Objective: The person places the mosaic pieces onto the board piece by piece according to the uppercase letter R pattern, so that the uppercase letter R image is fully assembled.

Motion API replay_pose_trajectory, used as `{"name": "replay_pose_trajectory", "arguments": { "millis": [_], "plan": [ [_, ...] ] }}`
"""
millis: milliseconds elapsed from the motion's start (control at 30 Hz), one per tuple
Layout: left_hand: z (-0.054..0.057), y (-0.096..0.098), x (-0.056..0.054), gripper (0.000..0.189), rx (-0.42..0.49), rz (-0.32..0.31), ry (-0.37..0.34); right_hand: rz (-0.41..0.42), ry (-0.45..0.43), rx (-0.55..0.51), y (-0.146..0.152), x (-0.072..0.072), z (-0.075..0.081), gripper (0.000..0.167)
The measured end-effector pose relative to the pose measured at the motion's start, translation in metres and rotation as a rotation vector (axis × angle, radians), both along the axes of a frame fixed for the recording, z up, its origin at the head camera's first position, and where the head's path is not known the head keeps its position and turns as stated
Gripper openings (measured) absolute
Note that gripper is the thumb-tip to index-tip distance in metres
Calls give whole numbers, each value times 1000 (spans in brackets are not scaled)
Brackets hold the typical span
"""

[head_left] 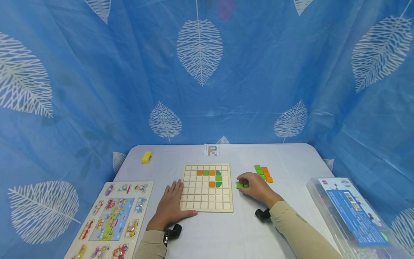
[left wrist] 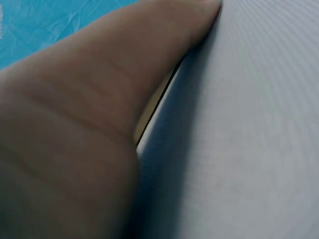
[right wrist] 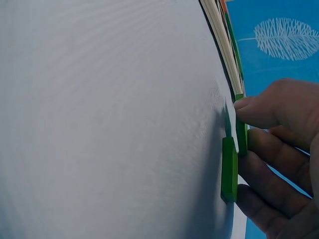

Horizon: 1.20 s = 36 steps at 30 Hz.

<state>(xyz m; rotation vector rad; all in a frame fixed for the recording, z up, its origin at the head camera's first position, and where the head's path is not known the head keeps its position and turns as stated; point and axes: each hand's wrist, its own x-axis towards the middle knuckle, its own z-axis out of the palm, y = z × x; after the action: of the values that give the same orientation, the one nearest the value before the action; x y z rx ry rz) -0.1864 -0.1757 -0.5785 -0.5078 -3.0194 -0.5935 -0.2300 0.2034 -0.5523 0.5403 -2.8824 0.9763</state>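
My left hand (head_left: 169, 207) lies spread at the left edge of a wooden grid board (head_left: 200, 198), its thumb along the near edge. Orange and green squares with two rounded dark green pieces form a hook shape in the board's upper right. Just right of the board, my right hand (head_left: 257, 187) pinches a green square tile (right wrist: 241, 133) between thumb and fingers. A second green tile (right wrist: 229, 170) is close under those fingertips. In the left wrist view the thumb and palm cover most of the board.
Loose green and orange tiles (head_left: 267, 174) lie beyond my right hand. A small pattern card (head_left: 211, 150) sits at the back, with a yellow block (head_left: 147, 157) to its left. A picture puzzle board (head_left: 111, 219) is at left, a clear plastic case (head_left: 352, 212) at right.
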Motion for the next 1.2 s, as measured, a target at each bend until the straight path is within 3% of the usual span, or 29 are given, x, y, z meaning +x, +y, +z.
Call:
{"name": "replay_pose_trajectory", "arguments": {
  "millis": [600, 800, 1200],
  "plan": [
    [0, -1, 1, 139, -2, -2, -2, 50, 48, -73, -18, -3, 8, 33],
    [-1, -1, 0, 140, -4, 0, -5, 92, 84, -112, -30, -7, 11, 33],
    [-1, 0, -1, 139, -8, -1, -11, 126, 72, -136, -60, -8, 12, 30]
  ]
}}
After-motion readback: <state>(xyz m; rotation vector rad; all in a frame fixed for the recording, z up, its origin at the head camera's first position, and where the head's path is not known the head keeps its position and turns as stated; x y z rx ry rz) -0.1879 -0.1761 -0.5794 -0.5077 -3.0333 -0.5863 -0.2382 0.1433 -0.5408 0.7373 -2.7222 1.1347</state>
